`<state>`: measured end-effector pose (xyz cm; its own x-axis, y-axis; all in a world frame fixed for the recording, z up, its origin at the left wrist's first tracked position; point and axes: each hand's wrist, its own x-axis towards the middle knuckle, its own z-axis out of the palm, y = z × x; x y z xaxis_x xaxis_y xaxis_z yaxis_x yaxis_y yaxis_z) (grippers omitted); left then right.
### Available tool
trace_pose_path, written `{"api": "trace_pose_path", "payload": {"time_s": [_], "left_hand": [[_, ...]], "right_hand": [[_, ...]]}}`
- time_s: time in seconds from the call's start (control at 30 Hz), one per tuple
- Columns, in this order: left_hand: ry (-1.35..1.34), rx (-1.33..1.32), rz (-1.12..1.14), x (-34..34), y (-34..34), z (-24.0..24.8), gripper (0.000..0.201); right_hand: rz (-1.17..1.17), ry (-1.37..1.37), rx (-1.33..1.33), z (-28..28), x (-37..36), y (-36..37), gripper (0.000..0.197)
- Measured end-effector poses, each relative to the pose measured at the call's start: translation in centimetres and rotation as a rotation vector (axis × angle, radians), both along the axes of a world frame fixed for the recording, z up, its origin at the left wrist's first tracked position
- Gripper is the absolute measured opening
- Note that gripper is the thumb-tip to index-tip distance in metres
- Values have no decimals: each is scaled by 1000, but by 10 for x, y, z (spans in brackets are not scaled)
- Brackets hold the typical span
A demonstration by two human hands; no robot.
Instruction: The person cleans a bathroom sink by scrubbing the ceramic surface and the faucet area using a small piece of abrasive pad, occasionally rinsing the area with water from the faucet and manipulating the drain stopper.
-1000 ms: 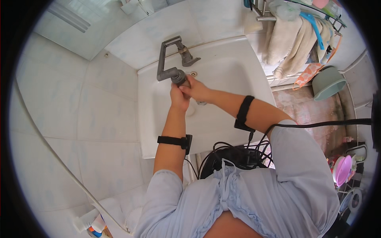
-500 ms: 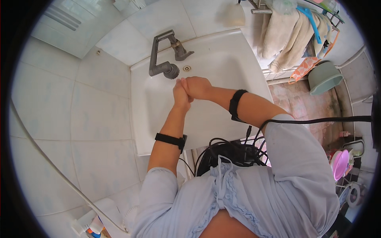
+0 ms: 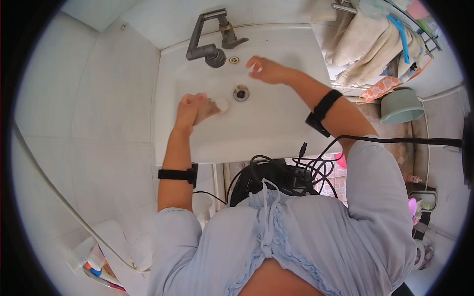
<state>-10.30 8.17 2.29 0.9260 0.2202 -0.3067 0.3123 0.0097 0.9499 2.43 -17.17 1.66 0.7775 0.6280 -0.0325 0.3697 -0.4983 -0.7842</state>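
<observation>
Both of my hands are over the white washbasin (image 3: 276,133), apart from each other. My left hand (image 3: 190,107) is left of the drain (image 3: 241,93). Motion smears its fingers, and a blurred brownish shape with a pale end stretches from it toward the drain; whether that is fingers or a held thing I cannot make out. My right hand (image 3: 269,70) hovers right of the drain, its fingers loosely bent and apart, with nothing seen in them. The grey jointed faucet (image 3: 197,39) hangs its round spout head (image 3: 216,57) above the basin, between and beyond the hands.
Tiled wall (image 3: 111,108) borders the basin's left side. Beige towels (image 3: 360,44) and a blue strip (image 3: 402,37) hang at the far right, above a pale green bucket (image 3: 402,106). Black cables (image 3: 316,172) lie along the basin's front edge, and one crosses my right sleeve.
My hands were clasped together under the spout head; they have separated, the left going left and the right going right. The drain now shows, and the view has shifted.
</observation>
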Motion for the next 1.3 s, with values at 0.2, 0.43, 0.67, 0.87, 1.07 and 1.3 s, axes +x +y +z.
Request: {"api": "trace_pose_path", "payload": {"time_s": [0.2,0.43,0.67,0.87,1.07,1.3], "left_hand": [[-110,3,307,-44,7,9,20],[-161,209,361,-74,1,10,27],[-327,260,638,-111,8,2,12],[-208,170,762,-152,-12,8,10],[-245,209,743,-166,-16,-5,10],[-239,130,725,-143,-10,-4,15]], "right_hand": [[-17,-129,160,65,0,15,39],[27,-385,-166,98,-11,61,58],[-8,-439,-342,91,-5,80,60],[66,-358,-289,92,-4,87,53],[-8,-296,-88,74,9,96,56],[-11,95,155,21,2,78,61]]}}
